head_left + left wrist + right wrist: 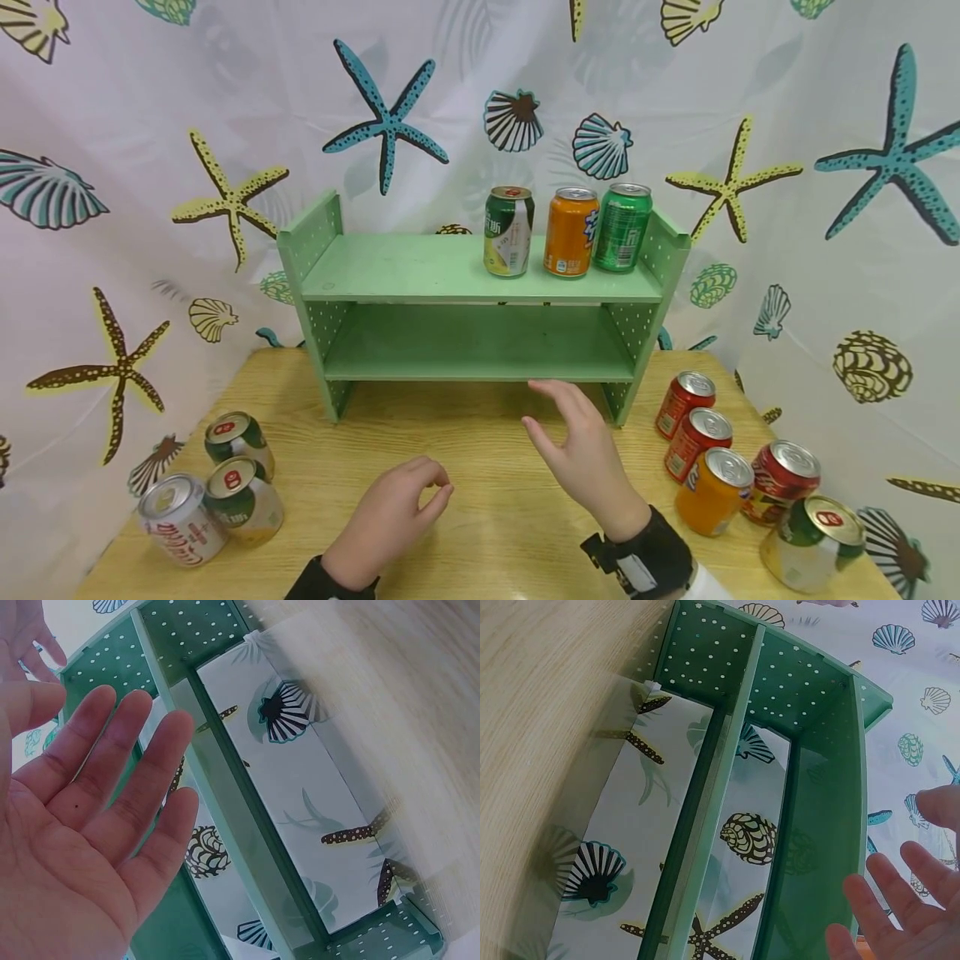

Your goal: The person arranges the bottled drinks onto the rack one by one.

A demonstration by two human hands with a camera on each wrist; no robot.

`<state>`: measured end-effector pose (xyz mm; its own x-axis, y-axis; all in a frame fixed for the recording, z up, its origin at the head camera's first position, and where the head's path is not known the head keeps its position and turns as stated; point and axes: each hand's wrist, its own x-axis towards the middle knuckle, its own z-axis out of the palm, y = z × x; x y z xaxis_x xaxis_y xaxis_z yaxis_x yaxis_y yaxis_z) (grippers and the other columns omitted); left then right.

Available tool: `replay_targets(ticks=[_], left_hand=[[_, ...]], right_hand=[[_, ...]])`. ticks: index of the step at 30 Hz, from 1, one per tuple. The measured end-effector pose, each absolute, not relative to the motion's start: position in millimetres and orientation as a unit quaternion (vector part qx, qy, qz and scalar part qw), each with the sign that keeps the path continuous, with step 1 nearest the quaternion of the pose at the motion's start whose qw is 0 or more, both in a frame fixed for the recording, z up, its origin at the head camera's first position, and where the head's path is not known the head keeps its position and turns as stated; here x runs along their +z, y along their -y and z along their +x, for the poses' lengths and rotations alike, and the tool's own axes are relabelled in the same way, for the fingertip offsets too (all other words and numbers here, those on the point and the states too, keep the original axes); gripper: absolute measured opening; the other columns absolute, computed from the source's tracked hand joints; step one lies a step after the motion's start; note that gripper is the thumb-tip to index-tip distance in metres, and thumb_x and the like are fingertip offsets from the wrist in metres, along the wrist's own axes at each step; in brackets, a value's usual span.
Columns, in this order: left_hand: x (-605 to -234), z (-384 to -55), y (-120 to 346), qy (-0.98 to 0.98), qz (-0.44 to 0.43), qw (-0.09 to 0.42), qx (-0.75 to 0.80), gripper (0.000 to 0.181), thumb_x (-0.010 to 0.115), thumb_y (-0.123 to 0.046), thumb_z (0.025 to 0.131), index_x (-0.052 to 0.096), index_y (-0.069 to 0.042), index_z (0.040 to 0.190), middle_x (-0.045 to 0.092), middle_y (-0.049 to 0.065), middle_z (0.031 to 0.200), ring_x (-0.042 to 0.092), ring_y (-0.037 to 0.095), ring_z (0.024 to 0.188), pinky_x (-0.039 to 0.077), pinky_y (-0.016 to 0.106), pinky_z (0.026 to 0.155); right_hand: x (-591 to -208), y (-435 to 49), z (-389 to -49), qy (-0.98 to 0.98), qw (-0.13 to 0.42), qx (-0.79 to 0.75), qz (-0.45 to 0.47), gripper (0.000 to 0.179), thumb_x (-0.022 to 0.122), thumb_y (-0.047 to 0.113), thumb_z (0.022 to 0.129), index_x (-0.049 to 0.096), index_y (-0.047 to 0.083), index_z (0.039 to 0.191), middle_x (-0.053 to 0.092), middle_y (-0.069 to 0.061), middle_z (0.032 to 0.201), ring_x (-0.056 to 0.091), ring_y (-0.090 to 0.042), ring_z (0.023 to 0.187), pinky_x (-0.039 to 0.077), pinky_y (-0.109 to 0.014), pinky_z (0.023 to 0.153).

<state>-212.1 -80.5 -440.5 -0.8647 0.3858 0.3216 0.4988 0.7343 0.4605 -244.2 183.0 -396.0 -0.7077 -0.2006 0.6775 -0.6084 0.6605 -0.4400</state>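
Observation:
My left hand (401, 504) hovers over the front middle of the wooden table, fingers relaxed and bent, holding nothing. Its empty palm also shows in the left wrist view. My right hand (585, 450), farther forward, has thumb and fingers spread apart before the lower right of the green two-tier shelf (397, 258). Nothing is in it either. On the shelf's upper tier, towards the right, stand a green-and-white can (508, 233), an orange soda can (572, 235) and a green soda can (624, 229), all upright.
At the table's left stand two green-and-white cans (243, 504) and a pale can with pink lettering (182, 525). Along the right edge are red cans (684, 404), an orange can (712, 496) and another green-and-white can (810, 546). A patterned curtain (465, 108) hangs behind.

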Motion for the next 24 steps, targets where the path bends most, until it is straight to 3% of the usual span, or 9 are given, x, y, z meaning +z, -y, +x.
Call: replay_targets(ticks=[24], left_hand=[[-428,-212,108,0.940,-0.155,0.136,-0.272,0.007,0.076,-0.017,0.095,0.072,-0.023,0.093,0.073,-0.005,0.097,0.071,0.016,0.095,0.059,0.038,0.081]], right_hand=[[-411,-182,-236,0.867,0.292,0.339,0.221,0.046,0.080,0.013,0.091,0.063,0.008,0.134,0.065,-0.010,0.131,0.063,-0.029,0.123,0.054,-0.050,0.101]])
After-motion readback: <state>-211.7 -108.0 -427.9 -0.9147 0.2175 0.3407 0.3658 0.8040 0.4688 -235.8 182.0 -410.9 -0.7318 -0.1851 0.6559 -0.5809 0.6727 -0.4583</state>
